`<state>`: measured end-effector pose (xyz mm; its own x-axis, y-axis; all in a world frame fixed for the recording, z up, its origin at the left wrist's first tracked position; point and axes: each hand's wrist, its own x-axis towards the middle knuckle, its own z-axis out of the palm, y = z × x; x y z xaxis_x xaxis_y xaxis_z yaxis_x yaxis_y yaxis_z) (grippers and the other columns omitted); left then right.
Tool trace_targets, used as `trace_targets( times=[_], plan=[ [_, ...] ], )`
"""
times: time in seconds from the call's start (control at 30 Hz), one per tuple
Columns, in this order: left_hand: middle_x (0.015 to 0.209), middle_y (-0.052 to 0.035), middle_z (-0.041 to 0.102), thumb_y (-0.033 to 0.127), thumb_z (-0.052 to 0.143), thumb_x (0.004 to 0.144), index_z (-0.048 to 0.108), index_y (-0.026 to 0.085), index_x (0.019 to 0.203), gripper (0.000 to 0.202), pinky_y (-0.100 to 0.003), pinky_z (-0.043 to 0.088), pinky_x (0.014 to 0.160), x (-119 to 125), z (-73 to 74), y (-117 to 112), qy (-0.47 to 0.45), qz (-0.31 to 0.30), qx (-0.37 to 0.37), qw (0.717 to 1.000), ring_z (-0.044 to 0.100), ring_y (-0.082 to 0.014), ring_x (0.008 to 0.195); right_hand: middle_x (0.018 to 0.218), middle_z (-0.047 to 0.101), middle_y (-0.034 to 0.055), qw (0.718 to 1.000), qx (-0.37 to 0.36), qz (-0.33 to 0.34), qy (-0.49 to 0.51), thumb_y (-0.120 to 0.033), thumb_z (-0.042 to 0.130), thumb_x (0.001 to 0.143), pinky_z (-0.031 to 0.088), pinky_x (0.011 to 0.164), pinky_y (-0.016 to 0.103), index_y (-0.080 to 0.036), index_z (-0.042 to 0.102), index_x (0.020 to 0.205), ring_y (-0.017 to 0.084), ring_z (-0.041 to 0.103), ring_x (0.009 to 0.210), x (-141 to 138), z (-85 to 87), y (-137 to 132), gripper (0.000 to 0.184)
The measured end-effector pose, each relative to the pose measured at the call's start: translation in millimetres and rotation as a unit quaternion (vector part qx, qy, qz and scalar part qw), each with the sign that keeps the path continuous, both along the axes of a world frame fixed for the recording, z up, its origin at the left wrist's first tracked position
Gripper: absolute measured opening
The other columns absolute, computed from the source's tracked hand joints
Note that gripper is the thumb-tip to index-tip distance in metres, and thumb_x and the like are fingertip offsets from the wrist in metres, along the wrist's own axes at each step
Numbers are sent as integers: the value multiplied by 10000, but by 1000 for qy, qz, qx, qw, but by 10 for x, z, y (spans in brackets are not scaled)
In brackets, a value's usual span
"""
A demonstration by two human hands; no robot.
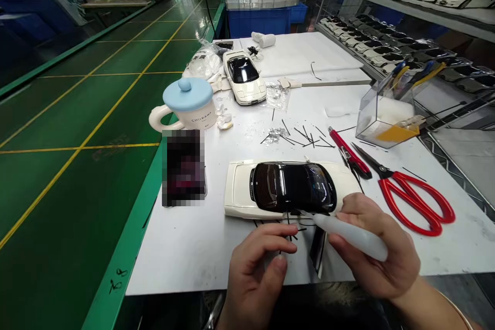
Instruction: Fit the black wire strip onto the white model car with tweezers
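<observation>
Right hand [377, 250] clamps a white squeeze bottle [353, 236], its tip at the near flank of the model car [240, 188] lying left-to-right just ahead; left hand [257, 258], slightly farther off, curls, its hold impossible to tell.

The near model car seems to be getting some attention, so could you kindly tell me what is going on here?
A person is working on the near car. The right hand holds a white tube, its fine tip at the car's near side. The left hand is beside it, close to some thin black strips; whether it grips one is unclear. Red-handled scissors lie to the right, and another car stands farther back.
</observation>
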<state>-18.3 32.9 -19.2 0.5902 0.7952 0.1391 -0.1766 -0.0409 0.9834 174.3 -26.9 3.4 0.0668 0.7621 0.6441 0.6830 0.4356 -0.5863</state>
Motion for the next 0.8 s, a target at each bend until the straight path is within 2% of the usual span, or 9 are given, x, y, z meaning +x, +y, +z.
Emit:
trace_targets(
  times=[0.4,0.8],
  plan=[
    [1125,7,666,260,514,924,676,260,967,167,-251,459,946,-8,-4,-6,1,-9,1,1000,603,-147,1060,775,533,62,998,9,21,-50,-31,586,776,439,583,335,-110,516,1012,174,491,693,-22,24,32,258],
    [1123,7,667,268,512,926,675,261,966,168,-251,458,944,-2,-16,-20,8,-8,7,1000,601,-145,1060,757,525,51,999,9,25,-38,-14,601,771,429,581,345,-113,533,981,175,490,692,-30,15,10,242]
  ],
)
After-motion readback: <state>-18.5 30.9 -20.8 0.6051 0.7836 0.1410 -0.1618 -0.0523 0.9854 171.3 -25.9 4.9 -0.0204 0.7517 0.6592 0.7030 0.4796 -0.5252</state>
